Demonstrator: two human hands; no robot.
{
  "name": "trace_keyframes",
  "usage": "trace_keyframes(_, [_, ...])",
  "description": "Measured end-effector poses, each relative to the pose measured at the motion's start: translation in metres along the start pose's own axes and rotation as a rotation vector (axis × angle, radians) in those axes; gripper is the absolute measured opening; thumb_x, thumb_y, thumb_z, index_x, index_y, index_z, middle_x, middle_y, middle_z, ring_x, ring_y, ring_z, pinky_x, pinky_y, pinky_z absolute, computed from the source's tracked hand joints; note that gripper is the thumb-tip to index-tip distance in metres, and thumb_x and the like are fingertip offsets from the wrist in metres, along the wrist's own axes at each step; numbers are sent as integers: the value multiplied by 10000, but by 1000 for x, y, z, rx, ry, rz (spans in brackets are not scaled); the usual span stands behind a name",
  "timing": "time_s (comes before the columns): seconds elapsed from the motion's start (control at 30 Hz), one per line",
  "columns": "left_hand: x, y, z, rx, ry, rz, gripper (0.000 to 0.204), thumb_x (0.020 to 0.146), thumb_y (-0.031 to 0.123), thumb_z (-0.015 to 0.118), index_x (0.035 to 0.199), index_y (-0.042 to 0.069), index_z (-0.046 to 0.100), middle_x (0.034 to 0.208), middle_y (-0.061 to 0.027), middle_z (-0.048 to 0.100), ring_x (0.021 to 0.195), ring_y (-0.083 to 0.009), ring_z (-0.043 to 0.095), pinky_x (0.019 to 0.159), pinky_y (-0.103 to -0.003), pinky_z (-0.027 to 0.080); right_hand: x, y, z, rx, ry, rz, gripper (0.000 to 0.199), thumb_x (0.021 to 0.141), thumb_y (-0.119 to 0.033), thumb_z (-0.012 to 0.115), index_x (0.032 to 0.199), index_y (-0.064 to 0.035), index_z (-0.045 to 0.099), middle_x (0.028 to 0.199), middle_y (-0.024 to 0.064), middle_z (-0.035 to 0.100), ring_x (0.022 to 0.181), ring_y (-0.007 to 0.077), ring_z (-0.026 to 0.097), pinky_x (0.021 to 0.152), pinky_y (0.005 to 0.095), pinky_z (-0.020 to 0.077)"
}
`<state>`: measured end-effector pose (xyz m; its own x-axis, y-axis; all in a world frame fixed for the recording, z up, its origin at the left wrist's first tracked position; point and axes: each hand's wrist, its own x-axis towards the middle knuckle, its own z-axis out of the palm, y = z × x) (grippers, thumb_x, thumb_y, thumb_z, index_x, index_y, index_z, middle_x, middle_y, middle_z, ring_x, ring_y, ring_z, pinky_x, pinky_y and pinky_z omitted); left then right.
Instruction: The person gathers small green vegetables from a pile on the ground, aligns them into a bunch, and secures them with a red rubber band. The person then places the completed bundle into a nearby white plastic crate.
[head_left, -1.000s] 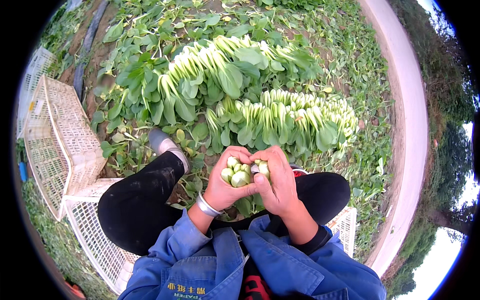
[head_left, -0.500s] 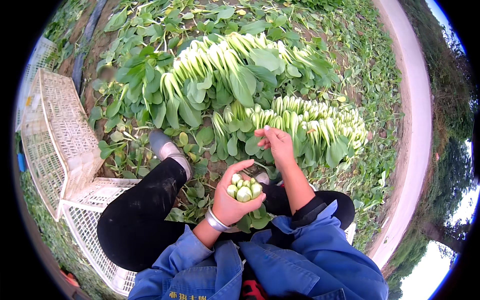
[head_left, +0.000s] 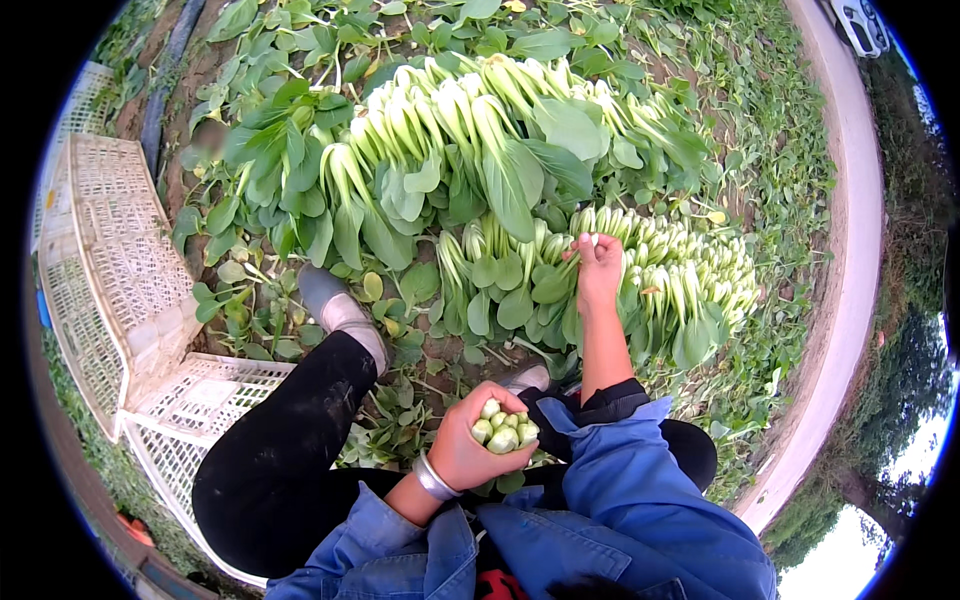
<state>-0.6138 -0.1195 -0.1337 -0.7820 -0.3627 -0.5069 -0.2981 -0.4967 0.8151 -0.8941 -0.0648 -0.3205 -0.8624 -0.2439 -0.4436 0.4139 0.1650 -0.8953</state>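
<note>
Holding bunch of greens (head_left: 505,432) in left hand (head_left: 464,441), lower centre of frame. Moved right hand (head_left: 598,266) off bunch to row of greens (head_left: 700,262), right of centre, narrowed; cannot tell if gripping. Supporting bunch one-handed.

Pale-green bunch (head_left: 504,431) at lower centre partly hidden by the left hand (head_left: 468,440), right hand's (head_left: 600,266) fingertip contact too small for me to tell, lower-left crate (head_left: 203,392) partly behind a black-clad leg (head_left: 265,455), vehicle (head_left: 862,27) cut off upper right
</note>
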Motion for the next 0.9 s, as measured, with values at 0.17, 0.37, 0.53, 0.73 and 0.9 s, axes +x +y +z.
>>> trace_keyframes(0.17, [2,4,0,132,-88,148,426,670,73,886,995,71,610,1034,-67,686,963,-166,659,891,-335,532,10,16,16,-1257,-56,-341,331,818,-275,795,1017,-56,645,1057,208,681,931,428,673,828,499,553])
trace_keyframes(0.37, [8,6,2,258,185,265,482,626,83,884,1054,74,663,1212,-114,665,1124,-268,635,1010,-392,487,1,31,0,-836,-214,-272,379,774,-187,802,1100,-60,654,1032,134,725,921,343,704,837,434,554])
trace_keyframes(0.53, [1,1,12,222,48,327,582,641,87,890,1176,76,660,1315,-113,639,1130,-229,636,988,-363,510,3,31,-19,-1006,-289,-322,369,799,-230,848,1128,-108,735,1089,140,691,1001,361,668,919,447,526])
trace_keyframes(0.73, [-10,10,-2,262,161,362,640,673,50,873,1272,65,647,1572,-147,432,992,-158,706,913,-321,565,-122,-99,10,-762,-387,-609,271,805,-176,854,991,-51,701,1039,136,624,966,318,639,855,385,514])
trace_keyframes(0.9, [-17,24,18,64,-39,477,660,685,20,863,1300,39,625,1523,-149,470,1015,-186,709,912,-340,578,-225,-168,-21,-673,-521,-587,311,953,-182,726,1202,-25,625,1140,145,573,1049,286,599,940,378,487])
